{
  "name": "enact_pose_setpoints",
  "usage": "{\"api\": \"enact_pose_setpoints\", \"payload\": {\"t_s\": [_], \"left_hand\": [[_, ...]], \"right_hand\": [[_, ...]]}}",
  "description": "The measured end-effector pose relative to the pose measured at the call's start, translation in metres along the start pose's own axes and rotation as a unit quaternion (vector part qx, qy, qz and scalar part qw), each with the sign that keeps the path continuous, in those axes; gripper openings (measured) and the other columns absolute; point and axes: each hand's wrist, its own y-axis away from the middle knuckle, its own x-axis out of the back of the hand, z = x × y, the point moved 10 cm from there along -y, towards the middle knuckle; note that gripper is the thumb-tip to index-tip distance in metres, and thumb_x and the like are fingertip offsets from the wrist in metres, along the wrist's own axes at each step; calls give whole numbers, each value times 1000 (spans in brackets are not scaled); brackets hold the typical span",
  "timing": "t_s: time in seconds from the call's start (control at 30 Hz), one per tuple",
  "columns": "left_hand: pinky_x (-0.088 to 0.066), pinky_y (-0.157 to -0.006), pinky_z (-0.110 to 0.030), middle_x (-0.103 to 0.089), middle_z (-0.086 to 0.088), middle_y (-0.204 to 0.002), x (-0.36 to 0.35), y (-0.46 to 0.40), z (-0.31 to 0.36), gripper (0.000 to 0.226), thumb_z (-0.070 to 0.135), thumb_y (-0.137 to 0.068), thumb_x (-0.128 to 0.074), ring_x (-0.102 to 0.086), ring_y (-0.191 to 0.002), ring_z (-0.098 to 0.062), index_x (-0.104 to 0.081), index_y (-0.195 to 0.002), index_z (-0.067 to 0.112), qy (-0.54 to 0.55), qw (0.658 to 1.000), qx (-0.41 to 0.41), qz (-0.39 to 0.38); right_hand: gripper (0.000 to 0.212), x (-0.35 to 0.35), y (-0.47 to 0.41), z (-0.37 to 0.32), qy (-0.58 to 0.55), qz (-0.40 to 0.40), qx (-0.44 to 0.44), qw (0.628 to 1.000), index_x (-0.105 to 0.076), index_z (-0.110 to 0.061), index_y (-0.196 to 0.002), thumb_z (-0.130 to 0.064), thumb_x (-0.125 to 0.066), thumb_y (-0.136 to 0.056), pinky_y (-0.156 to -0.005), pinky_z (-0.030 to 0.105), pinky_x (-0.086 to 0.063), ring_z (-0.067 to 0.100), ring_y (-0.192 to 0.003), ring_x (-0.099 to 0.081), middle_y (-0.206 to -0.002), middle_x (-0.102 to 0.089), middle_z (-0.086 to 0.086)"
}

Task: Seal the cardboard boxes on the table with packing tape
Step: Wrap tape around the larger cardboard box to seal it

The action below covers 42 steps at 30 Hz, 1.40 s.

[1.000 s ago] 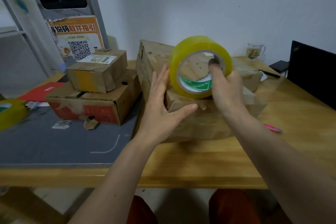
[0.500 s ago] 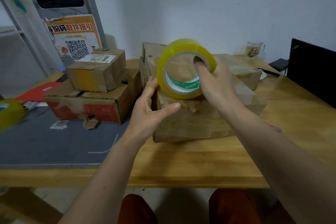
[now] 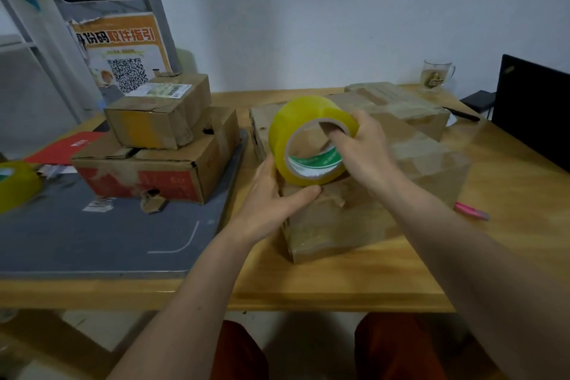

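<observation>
Holding our tape roll (image 3: 308,136) w/ right hand (image 3: 364,151), fingers thru the core, roll on the box (image 3: 354,213) at table (image 3: 339,287) center, left hand (image 3: 271,203) fingers straight, pressing box's near-left corner.

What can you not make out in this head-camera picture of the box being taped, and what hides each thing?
- Free end of the tape roll: lost behind the roll and the right hand.
- Left hand fingers: hidden behind the roll and the box.
- Second yellow roll: cut off by the left edge.
- Shipping label text on the small stacked box: too small.
</observation>
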Motion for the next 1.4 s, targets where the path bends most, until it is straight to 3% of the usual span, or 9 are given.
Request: {"api": "enact_pose_setpoints", "payload": {"t_s": [0.2, 0.37, 0.63, 0.77, 0.87, 0.97, 1.1, 1.27, 1.4], "left_hand": [[-29, -111, -30, -39, 34, -134, 3, -2, -7, 114, 72, -63, -67, -29, -137, 0, -13, -157, 35, -67, 997, 31, -33], [-29, -113, -33, -41, 20, -143, 4, -2, -4, 103, 62, -74, -70, -28, -138, -5, -17, -158, 32, -105, 993, 34, -49], [-42, -108, -34, -48, 13, -143, -23, -34, 24, 102, 59, -67, -83, -48, -130, -9, -29, -150, 32, -166, 982, 11, -89], [-41, -110, -41, -46, 13, -147, -34, -43, 19, 113, 85, -57, -65, -45, -134, -13, -28, -151, 34, -219, 971, 19, -95], [-37, -113, -43, -50, 10, -145, -40, -43, 17, 115, 100, -51, -45, -42, -137, -14, -37, -147, 38, -284, 952, 15, -113], [-21, -122, -43, -32, 5, -160, -47, -41, 13, 126, 107, -43, -29, -20, -150, -17, -40, -148, 38, -379, 910, 35, -162], [-8, -125, -42, -2, 2, -167, -48, -34, 12, 140, 105, -41, -38, 0, -153, -17, -12, -159, 34, -428, 877, 75, -205], [-10, -124, -43, -1, 0, -167, -51, -36, 13, 127, 93, -58, -55, 0, -153, -21, -9, -159, 33, -458, 856, 84, -224], [-8, -124, -46, 4, -2, -167, -48, -36, 8, 129, 96, -56, -50, 4, -153, -24, -5, -159, 33, -484, 838, 113, -227]], "right_hand": [[11, 40, -12, 20, 33, 35, -2, 999, -55, -18, -90, -28, -61, -92, -67, 29, -36, 22, -88, -54, -87, -57, 1], [17, 42, -14, 21, 41, 19, 5, 999, -55, -28, -76, -28, -60, -92, -60, 27, -37, 9, -71, -52, -77, -57, -7], [16, 43, -9, 32, 28, 2, -2, 1000, -65, -18, -96, -33, -62, -90, -71, 31, -43, 16, -82, -60, -85, -65, -3], [17, 42, -7, 28, 57, -13, 16, 998, -57, -27, -79, -37, -57, -93, -68, 31, -38, 12, -74, -55, -75, -57, -10], [22, 45, -10, 21, 86, 11, 36, 996, -59, -19, -86, -37, -52, -95, -68, 34, -37, 21, -83, -56, -84, -61, -1], [20, 47, -11, 19, 126, 36, 42, 991, -59, -16, -96, -35, -52, -96, -69, 34, -36, 26, -91, -55, -94, -62, 4], [14, 46, -7, 6, 153, 43, 74, 985, -52, -19, -103, -31, -51, -97, -66, 37, -39, 29, -85, -54, -89, -58, 3], [26, 42, -4, -16, 252, -3, 133, 958, -48, -15, -119, -29, -51, -97, -67, 36, -36, 35, -93, -58, -93, -57, 4], [41, 55, -1, -1, -15, -145, 40, 989, -50, -25, -131, -34, -61, -93, -87, 23, -50, 9, -113, -57, -125, -59, -4]]}}
